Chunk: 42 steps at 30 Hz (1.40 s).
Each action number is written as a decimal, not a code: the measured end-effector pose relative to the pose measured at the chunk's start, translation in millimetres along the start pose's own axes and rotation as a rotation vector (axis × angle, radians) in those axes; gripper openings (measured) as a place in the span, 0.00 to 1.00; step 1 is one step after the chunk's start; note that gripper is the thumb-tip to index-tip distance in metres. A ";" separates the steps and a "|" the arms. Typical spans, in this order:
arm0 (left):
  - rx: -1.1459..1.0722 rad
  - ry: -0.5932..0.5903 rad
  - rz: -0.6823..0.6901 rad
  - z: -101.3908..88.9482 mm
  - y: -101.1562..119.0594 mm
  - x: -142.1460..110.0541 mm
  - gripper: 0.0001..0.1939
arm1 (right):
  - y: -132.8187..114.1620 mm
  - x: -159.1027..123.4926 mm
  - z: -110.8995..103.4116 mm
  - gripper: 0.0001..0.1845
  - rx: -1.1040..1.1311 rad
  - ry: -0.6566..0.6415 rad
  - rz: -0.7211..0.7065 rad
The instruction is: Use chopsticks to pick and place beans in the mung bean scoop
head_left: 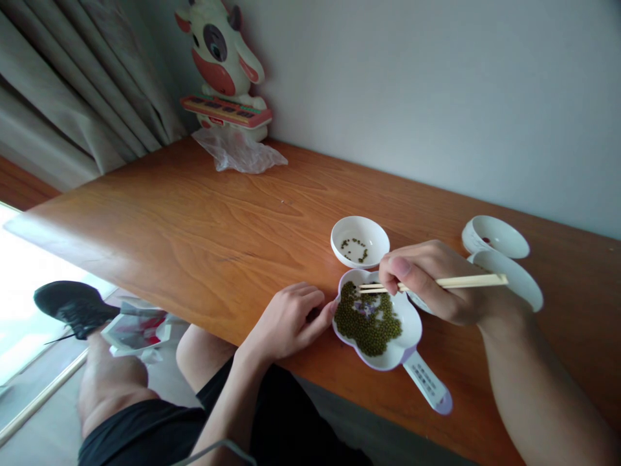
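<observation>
My right hand (431,278) is closed around a pair of wooden chopsticks (470,281). Their tips are in a white flower-shaped dish (412,320) with a lilac rim and a short handle. Small green beans (369,330), like mung beans, cover much of its bottom. At the dish's left rim rests my left hand (291,320), fingers loosely bent on the table, thumb tip touching the rim and apart from the fingers. Just behind the dish stands a round white bowl (342,249) holding scattered beans. Whether a bean is between the chopstick tips, I cannot tell.
Two white bowls (519,241) stand on the right, the nearer one partly behind my right hand. Another white rim is mostly hidden under that hand. At the back left are a cow-shaped toy keyboard (228,110) and a clear plastic bag (242,155) on the wooden table (194,220).
</observation>
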<state>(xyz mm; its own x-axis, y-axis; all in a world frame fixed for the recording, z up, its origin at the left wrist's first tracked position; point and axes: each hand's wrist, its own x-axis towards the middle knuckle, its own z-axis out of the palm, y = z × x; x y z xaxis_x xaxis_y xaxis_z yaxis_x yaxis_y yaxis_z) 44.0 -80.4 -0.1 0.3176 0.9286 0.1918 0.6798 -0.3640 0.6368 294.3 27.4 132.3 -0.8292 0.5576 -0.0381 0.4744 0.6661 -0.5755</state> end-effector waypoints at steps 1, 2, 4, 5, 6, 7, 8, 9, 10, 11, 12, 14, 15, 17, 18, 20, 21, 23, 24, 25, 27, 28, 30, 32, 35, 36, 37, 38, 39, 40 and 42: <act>-0.002 -0.002 0.000 0.0 0.0 0.0 0.23 | -0.3 0.2 0.2 0.34 -0.010 -0.004 0.007; -0.004 -0.005 0.000 -0.1 0.0 0.0 0.23 | -0.4 0.5 0.3 0.34 -0.021 -0.007 0.013; -0.008 -0.011 -0.002 -0.3 0.1 0.0 0.23 | -0.4 1.1 0.8 0.34 -0.039 -0.012 0.017; -0.008 -0.013 -0.003 -0.4 0.2 0.1 0.23 | -0.2 1.3 0.9 0.34 -0.044 -0.016 0.014; -0.008 -0.014 -0.004 -0.4 0.2 0.1 0.23 | 0.0 1.4 1.1 0.34 -0.045 -0.018 0.011; -0.008 -0.016 -0.006 -0.4 0.2 0.2 0.23 | 0.3 1.5 1.1 0.34 -0.044 -0.019 0.009; -0.009 -0.018 -0.008 -0.4 0.3 0.1 0.23 | 0.5 1.4 1.2 0.34 -0.042 -0.021 0.010; -0.012 -0.019 -0.009 -0.4 0.3 0.1 0.23 | 0.7 1.4 1.2 0.35 -0.040 -0.025 0.012; -0.014 -0.020 -0.010 -0.4 0.3 0.1 0.23 | 0.9 1.3 1.2 0.35 -0.039 -0.026 0.015; -0.016 -0.021 -0.010 -0.4 0.4 0.0 0.23 | 1.1 1.3 1.3 0.35 -0.039 -0.027 0.017; -0.017 -0.021 -0.009 -0.3 0.4 0.0 0.23 | 1.4 1.4 1.3 0.35 -0.037 -0.027 0.019; -0.019 -0.021 -0.008 -0.2 0.4 0.0 0.23 | 2.1 1.8 1.7 0.35 -0.031 -0.026 0.012; -0.019 -0.022 -0.007 -0.1 0.3 0.0 0.23 | 2.7 2.0 2.1 0.35 -0.029 -0.026 0.011; -0.018 -0.023 -0.005 0.0 0.1 0.2 0.24 | 4.7 2.5 3.1 0.35 -0.033 -0.029 0.013; -0.017 -0.024 -0.004 0.1 0.0 0.3 0.24 | 6.0 2.7 3.7 0.35 -0.034 -0.028 0.010; -0.015 -0.026 -0.004 0.1 0.0 0.5 0.24 | 8.8 2.7 4.9 0.35 -0.032 -0.024 -0.011; -0.014 -0.026 -0.004 0.2 0.0 0.5 0.24 | 10.0 2.6 5.3 0.34 -0.029 -0.020 -0.023; -0.015 -0.024 -0.004 0.2 0.3 0.5 0.24 | 11.1 2.3 5.8 0.34 -0.025 -0.013 -0.036; -0.016 -0.022 -0.004 0.3 0.5 0.4 0.24 | 11.0 2.1 5.9 0.34 -0.026 -0.012 -0.030; -0.017 -0.021 -0.003 0.3 0.7 0.2 0.24 | 10.6 2.1 5.9 0.34 -0.027 -0.013 -0.019; -0.017 -0.021 -0.006 0.3 1.0 -0.2 0.24 | 9.3 2.3 5.7 0.34 -0.024 -0.009 -0.020; -0.016 -0.020 -0.007 0.3 1.0 -0.5 0.24 | 8.6 2.5 5.5 0.34 -0.022 -0.007 -0.026; -0.015 -0.016 -0.010 0.5 0.6 -0.8 0.23 | 7.3 3.1 4.7 0.33 -0.024 -0.006 -0.023; -0.013 -0.015 -0.010 0.7 0.0 -1.0 0.23 | 6.3 3.1 3.0 0.33 -0.024 -0.010 -0.011; -0.013 -0.018 -0.009 1.0 -0.9 -0.8 0.23 | 5.7 2.1 -0.3 0.33 0.004 0.002 -0.018; -0.015 -0.019 -0.009 1.0 -0.9 -0.6 0.24 | 5.8 1.7 -1.2 0.33 0.014 0.012 -0.027; -0.015 -0.020 -0.010 1.0 -1.0 -0.4 0.24 | 6.0 1.5 -1.7 0.33 0.020 0.022 -0.035; -0.014 -0.019 -0.010 0.8 -0.9 -0.2 0.24 | 6.2 1.4 -1.8 0.33 0.020 0.031 -0.040; -0.013 -0.019 -0.010 0.7 -0.8 0.0 0.24 | 6.4 1.5 -1.6 0.33 0.016 0.034 -0.044; -0.013 -0.020 -0.011 0.5 -0.8 0.1 0.24 | 6.4 1.9 -1.0 0.33 0.008 0.032 -0.045; -0.013 -0.025 -0.012 0.2 -0.8 0.0 0.24 | 6.3 3.1 0.9 0.33 -0.011 0.016 -0.036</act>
<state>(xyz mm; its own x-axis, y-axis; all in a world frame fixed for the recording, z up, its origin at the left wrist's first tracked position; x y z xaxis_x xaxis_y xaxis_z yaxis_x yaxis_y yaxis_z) 43.7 -80.1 -0.8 0.3259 0.9308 0.1654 0.6752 -0.3517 0.6484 294.4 32.8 127.8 -0.8410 0.5409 -0.0041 0.4476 0.6915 -0.5670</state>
